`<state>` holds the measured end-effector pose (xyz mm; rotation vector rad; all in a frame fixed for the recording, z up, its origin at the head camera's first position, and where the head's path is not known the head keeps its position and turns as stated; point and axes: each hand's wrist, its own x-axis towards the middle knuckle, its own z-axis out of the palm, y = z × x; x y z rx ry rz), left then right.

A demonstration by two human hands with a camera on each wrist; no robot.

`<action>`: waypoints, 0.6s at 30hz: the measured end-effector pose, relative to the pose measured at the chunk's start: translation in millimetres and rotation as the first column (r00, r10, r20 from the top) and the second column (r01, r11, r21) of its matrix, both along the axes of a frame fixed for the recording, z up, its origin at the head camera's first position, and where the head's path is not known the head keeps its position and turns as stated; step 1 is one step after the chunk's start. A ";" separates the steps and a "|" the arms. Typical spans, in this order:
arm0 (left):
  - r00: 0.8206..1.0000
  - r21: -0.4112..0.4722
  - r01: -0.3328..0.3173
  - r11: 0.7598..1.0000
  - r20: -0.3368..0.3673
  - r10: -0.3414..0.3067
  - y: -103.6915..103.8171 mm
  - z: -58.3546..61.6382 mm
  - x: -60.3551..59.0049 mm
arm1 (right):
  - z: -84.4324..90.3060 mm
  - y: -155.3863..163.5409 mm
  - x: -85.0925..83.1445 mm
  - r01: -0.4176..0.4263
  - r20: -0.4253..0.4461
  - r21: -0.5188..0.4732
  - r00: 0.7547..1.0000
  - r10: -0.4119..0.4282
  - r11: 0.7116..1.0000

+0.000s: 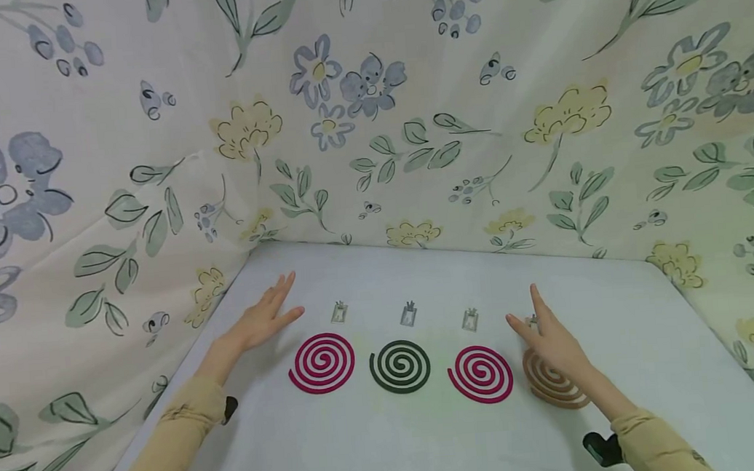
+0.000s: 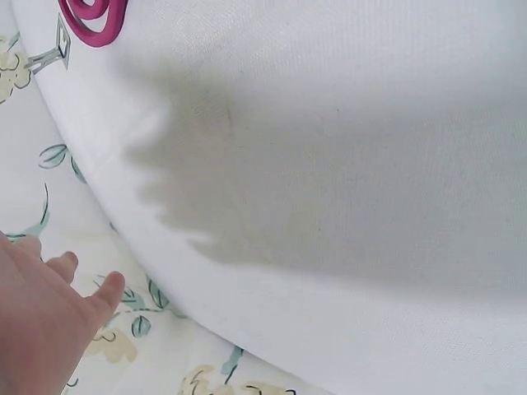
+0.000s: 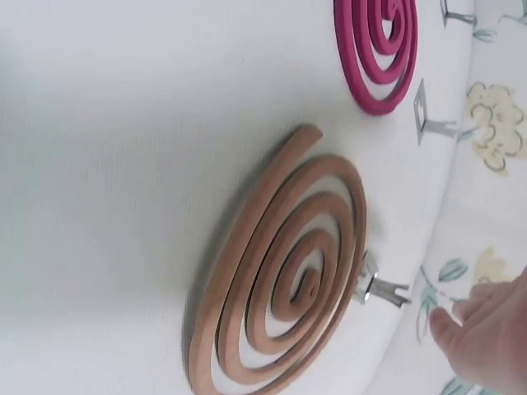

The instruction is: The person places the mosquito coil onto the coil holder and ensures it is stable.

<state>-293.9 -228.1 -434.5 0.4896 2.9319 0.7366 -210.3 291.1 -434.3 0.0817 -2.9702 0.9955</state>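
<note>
On worktop (image 1: pixel 392 453), R end of row: light-brown flat spiral coil (image 3: pixel 282 296), partly hidden behind bare R hand (image 1: pixel 558 347) in head view, bottom cut off in R wrist view. Mostly covered too in head view: small silvery metal stand w/ forked tab (image 3: pixel 383 290), just beyond brown coil. R grip: apart, thumb away from index; can't make out other fingers well. L grip, on bare L hand (image 1: pixel 261 324): apart too, fingers extended, near left magenta spiral coil (image 1: pixel 322 360); hand cut off in L wrist view, blurred shadow (image 2: pixel 206 181) alongside. Farther R: dark-green spiral coil (image 1: pixel 400 367), then right magenta spiral coil (image 1: pixel 481 374), all w/ similar stands just beyond, too small to read in detail. Dark bits (image 1: pixel 603 449) at both tan sleeve cuffs (image 1: pixel 192 402): can't ID. Worktop white, finely textured up close. Behind and at both sides: white floral fabric (image 1: pixel 373 185), blue/yellow blooms, green leaves, top cut off.
</note>
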 end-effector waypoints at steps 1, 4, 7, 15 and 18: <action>1.000 0.020 0.001 1.000 0.018 -0.002 -0.5 -0.5 0.7 | -0.2 -3.7 -0.2 -0.005 0.004 -0.015 1.000 0.005 1.000; 0.998 0.099 0.002 0.995 0.065 -0.009 -1.8 -2.5 1.9 | -0.5 -15.6 0.3 -0.025 0.005 -0.056 1.000 0.025 0.998; 0.995 0.177 0.017 0.984 0.090 -0.033 -3.8 -4.3 2.9 | -0.9 -28.9 2.1 -0.048 -0.004 -0.098 0.999 0.048 0.994; 0.988 0.235 0.022 0.972 0.141 -0.056 -8.3 -9.8 7.5 | -5.6 -58.0 3.9 -0.072 0.008 -0.162 0.997 0.074 0.984; 0.987 0.249 0.022 0.968 0.150 -0.061 -9.4 -12.0 9.5 | -7.0 -66.2 3.3 -0.099 0.012 -0.197 0.995 0.103 0.975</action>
